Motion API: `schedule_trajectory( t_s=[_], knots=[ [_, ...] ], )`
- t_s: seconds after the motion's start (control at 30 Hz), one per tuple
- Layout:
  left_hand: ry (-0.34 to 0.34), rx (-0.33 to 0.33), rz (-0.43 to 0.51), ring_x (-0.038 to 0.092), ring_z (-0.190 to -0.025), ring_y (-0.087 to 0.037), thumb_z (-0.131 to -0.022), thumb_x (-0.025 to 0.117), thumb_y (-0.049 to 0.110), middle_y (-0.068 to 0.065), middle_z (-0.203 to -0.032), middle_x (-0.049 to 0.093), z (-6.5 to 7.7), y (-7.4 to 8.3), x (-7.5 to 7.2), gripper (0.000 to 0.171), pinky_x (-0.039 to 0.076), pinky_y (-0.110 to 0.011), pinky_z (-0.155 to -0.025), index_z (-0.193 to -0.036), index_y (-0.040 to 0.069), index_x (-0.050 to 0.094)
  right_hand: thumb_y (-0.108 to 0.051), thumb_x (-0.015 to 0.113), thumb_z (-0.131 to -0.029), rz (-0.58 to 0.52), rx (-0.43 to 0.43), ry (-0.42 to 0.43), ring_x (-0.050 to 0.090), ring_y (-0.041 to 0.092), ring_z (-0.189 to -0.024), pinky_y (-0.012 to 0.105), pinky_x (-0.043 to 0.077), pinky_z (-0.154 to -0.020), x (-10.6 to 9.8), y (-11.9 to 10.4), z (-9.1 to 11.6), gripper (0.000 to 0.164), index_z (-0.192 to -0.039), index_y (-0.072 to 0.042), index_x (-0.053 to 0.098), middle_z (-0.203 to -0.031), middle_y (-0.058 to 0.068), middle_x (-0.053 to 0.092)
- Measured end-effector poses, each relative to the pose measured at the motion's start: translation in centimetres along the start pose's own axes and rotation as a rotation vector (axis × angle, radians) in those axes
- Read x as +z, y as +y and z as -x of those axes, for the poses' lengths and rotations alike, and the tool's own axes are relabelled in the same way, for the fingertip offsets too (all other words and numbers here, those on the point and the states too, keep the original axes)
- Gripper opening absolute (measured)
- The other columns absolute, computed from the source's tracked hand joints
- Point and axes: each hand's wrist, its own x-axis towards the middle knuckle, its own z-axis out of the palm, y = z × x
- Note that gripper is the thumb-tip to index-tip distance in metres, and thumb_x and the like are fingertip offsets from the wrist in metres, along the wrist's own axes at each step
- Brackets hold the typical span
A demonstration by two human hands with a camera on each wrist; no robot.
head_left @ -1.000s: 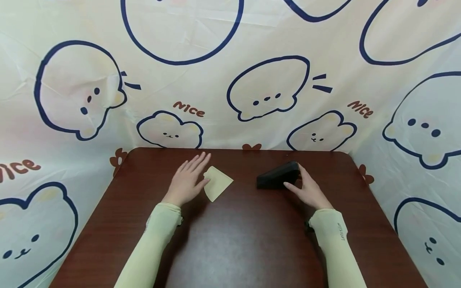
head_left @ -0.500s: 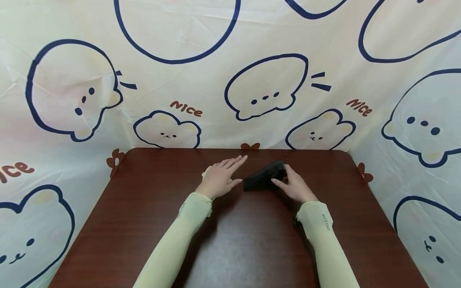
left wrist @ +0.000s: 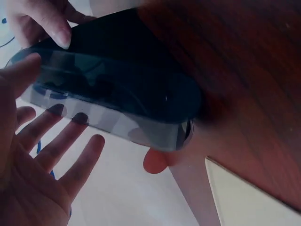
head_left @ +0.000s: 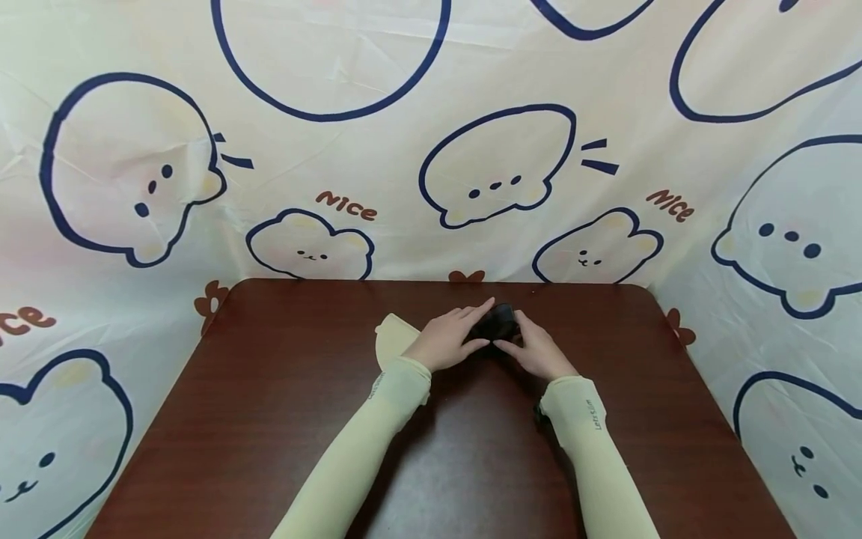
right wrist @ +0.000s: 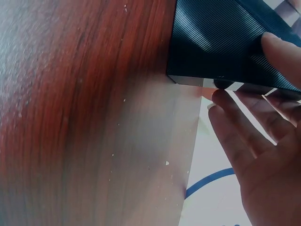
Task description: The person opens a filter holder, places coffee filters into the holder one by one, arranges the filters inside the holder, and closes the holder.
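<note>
A black wedge-shaped case (head_left: 497,323) stands between the two hands near the far side of the table. The left hand (head_left: 446,340) is at its left end; in the left wrist view its thumb lies on the case's edge and some fingertips touch the glossy face (left wrist: 117,99). At the right end the right hand (head_left: 541,355) holds the case, thumb on the finely ribbed face (right wrist: 211,37) and fingers on another side. A pale yellow flat piece (head_left: 393,340) lies left of the case, partly covered by the left hand and wrist.
The dark brown wooden table (head_left: 471,464) has rounded far corners. Behind and beside it hangs a pale sheet (head_left: 397,157) printed with cartoon outlines. Long pale yellow-green sleeves cover both arms.
The left hand has moved right, over the yellow piece, to the case's left end. The right hand has shifted left with the case and turned it slightly.
</note>
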Motion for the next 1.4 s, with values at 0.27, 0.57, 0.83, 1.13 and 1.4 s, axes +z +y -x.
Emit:
schedule_trajectory(
  t_s=[0.27, 0.57, 0.83, 1.13, 1.4],
  knots=[
    [0.039, 0.009, -0.066, 0.059, -0.114, -0.018, -0.094, 0.060, 0.040, -0.003, -0.130, 0.057, -0.5, 0.1, 0.2, 0.063, 0.050, -0.035, -0.091, -0.148, 0.019, 0.035, -0.034, 0.068, -0.089, 0.003, -0.008, 0.001, 0.058, 0.023, -0.109, 0.047, 0.047, -0.095, 0.0, 0.6, -0.5, 0.055, -0.135, -0.019, 0.040, -0.125, 0.006, 0.058],
    [0.035, 0.004, -0.064, 0.060, -0.110, -0.016, -0.094, 0.060, 0.039, -0.002, -0.127, 0.057, -0.8, 0.2, 0.3, 0.054, 0.050, -0.033, -0.091, -0.140, 0.014, 0.044, -0.033, 0.069, -0.089, 0.009, -0.032, -0.002, 0.059, 0.022, -0.110, 0.048, 0.046, -0.097, -0.2, 1.0, -0.5, 0.053, -0.134, -0.021, 0.043, -0.124, 0.006, 0.059],
    [0.032, -0.022, -0.005, 0.058, -0.115, -0.020, -0.094, 0.060, 0.038, -0.004, -0.132, 0.055, -0.5, 0.0, 0.2, 0.056, 0.048, -0.035, -0.095, -0.141, 0.014, 0.043, -0.036, 0.068, -0.089, 0.015, -0.048, -0.009, 0.059, 0.022, -0.111, 0.048, 0.046, -0.096, -0.3, 1.0, -0.6, 0.053, -0.133, -0.020, 0.044, -0.124, 0.006, 0.060],
    [0.090, -0.066, 0.176, 0.058, -0.113, -0.017, -0.093, 0.062, 0.036, -0.002, -0.135, 0.052, 0.4, -1.0, -0.1, 0.054, 0.048, -0.035, -0.095, -0.140, 0.017, 0.041, -0.038, 0.066, -0.090, 0.024, -0.036, -0.027, 0.060, 0.020, -0.104, 0.045, 0.049, -0.091, -0.6, 0.8, -0.4, 0.049, -0.131, -0.023, 0.044, -0.118, 0.003, 0.061],
    [0.093, -0.104, 0.258, 0.056, -0.117, -0.018, -0.092, 0.063, 0.035, -0.004, -0.135, 0.052, 1.4, -1.9, -0.9, 0.059, 0.047, -0.035, -0.096, -0.141, 0.014, 0.039, -0.042, 0.065, -0.090, 0.063, 0.026, -0.056, 0.051, 0.031, -0.122, 0.052, 0.041, -0.101, -0.9, 1.2, -0.3, 0.082, -0.152, -0.010, 0.022, -0.138, 0.017, 0.049]
  ],
)
